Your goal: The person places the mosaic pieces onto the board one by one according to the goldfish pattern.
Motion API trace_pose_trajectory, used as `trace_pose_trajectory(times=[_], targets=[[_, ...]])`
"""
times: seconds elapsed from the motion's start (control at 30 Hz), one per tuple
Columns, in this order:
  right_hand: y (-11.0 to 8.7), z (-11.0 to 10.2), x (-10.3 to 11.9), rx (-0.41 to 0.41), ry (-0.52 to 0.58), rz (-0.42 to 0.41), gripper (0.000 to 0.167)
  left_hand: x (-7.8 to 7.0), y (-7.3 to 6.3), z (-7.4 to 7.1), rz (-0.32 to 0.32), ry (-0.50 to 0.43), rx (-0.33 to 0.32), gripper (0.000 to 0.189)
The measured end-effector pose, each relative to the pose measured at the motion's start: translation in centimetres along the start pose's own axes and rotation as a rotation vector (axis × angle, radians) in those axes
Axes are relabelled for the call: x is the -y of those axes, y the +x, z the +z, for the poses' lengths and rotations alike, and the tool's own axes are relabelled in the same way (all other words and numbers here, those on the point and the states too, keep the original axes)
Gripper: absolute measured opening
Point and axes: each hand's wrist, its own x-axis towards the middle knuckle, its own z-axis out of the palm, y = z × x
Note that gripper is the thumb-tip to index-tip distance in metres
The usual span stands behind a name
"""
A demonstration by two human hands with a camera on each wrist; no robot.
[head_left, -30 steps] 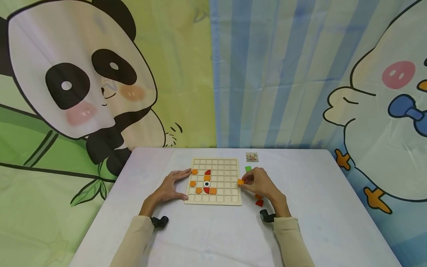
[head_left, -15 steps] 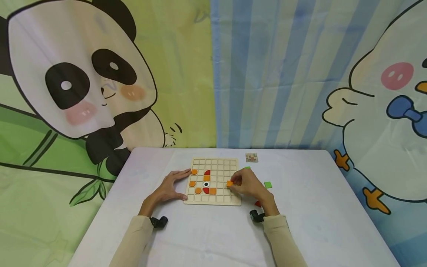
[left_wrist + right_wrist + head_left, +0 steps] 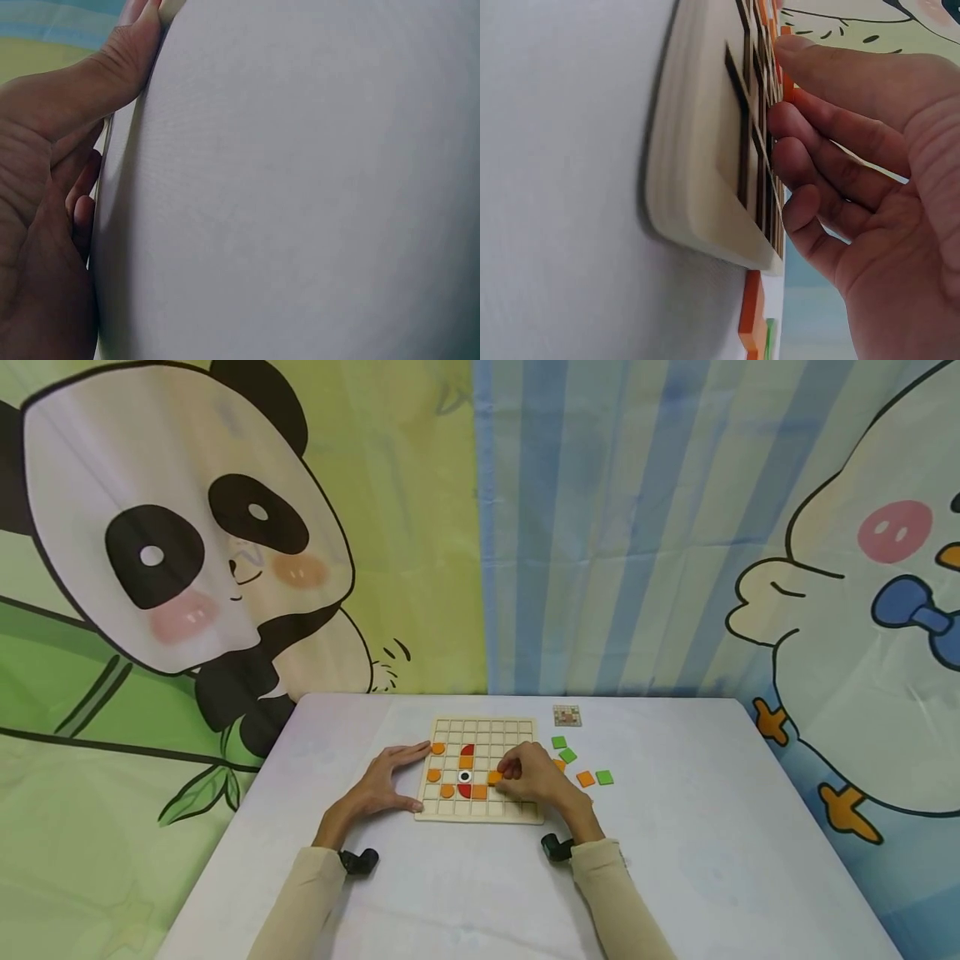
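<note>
A pale wooden grid board lies on the table. My left hand rests at its left edge, fingers and thumb spread apart; the left wrist view mostly shows that thumb and the tabletop. Over the board's middle right, my right hand pinches an orange square tile between thumb and fingertips, low over the grid. Left of it sit an eye tile, red quarter-round tiles, orange squares and orange discs. In the right wrist view the held tile is partly covered by the thumb.
Right of the board lie loose green square tiles and orange tiles, one partly behind my right hand. A small patterned card is near the table's far edge. A printed curtain hangs behind the white table.
My right hand has moved left from the board's right edge to its middle, carrying the orange tile. Loose tiles at the right have come into sight. The left hand stays put.
</note>
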Motion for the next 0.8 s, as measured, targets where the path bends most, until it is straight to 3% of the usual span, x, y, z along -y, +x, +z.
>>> trace_pose_trajectory(times=[0.8], targets=[[1.5,1.4,1.0,-0.066,-0.054,-0.021,0.012,-0.3,-0.3,0.0,0.008,-0.018,-0.004,0.111]])
